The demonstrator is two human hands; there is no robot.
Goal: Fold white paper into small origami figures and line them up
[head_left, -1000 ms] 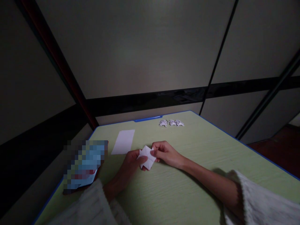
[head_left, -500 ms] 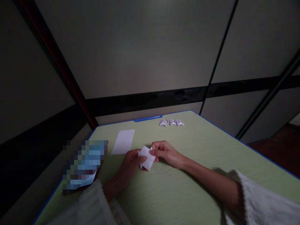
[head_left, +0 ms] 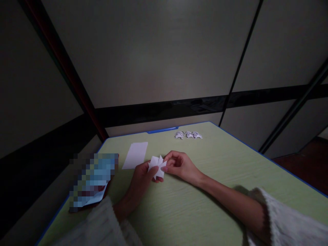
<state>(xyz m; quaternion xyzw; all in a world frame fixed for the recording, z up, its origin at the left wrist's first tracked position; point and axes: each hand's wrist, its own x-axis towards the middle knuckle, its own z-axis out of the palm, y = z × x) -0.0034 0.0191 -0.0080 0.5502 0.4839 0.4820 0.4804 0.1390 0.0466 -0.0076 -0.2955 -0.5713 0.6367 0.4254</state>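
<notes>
A small piece of folded white paper [head_left: 160,163], with pointed flaps sticking out around it, is held just above the table between both hands. My left hand [head_left: 143,173] is closed on its left side, thumb pressed on top and fingertips showing beneath. My right hand [head_left: 181,167] pinches its right edge between thumb and fingers. Beyond the hands, at the far side, lie three small folded paper figures [head_left: 189,135] in a row. To the left is a flat stack of white paper [head_left: 135,155].
The pale green table [head_left: 217,160] has a blue rim. At its left side lies a blurred-out rectangular thing with a dark red edge [head_left: 93,182], perhaps a screen. Cabinet panels [head_left: 159,61] with a black band stand right behind the table.
The folded paper has turned in the hands, and more of its pointed flaps now stand out. My right hand has shifted its pinch slightly. Things on the table have stayed put.
</notes>
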